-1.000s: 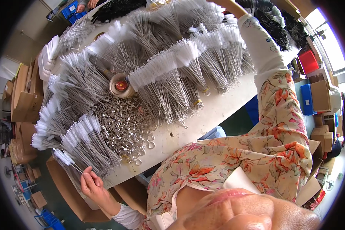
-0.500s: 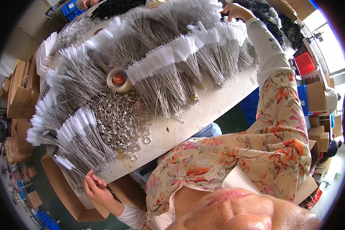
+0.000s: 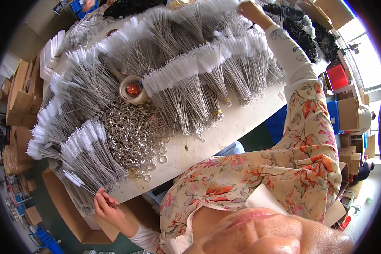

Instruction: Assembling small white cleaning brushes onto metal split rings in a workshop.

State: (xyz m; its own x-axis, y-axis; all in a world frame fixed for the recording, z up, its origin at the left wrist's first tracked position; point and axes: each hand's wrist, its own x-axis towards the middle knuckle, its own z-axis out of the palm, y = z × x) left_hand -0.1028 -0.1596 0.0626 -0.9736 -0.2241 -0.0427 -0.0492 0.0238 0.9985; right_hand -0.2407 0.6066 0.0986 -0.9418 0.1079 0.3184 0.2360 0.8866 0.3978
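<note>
White-bristled brush (image 3: 74, 178), lower left — left hand (image 3: 110, 206) pinches its wire stem; light pinch should avoid bends. Right hand (image 3: 254, 12), top right of centre, beside brush bundles (image 3: 203, 13) — can't tell its grip; stems look safer than bristles.

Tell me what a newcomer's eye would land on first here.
Probably the white-bristled wire brushes, massed in bundles across much of the table. Next, likely, the heap of shiny metal rings left of the picture's centre. At lower left, the left hand holds a single brush.
</note>
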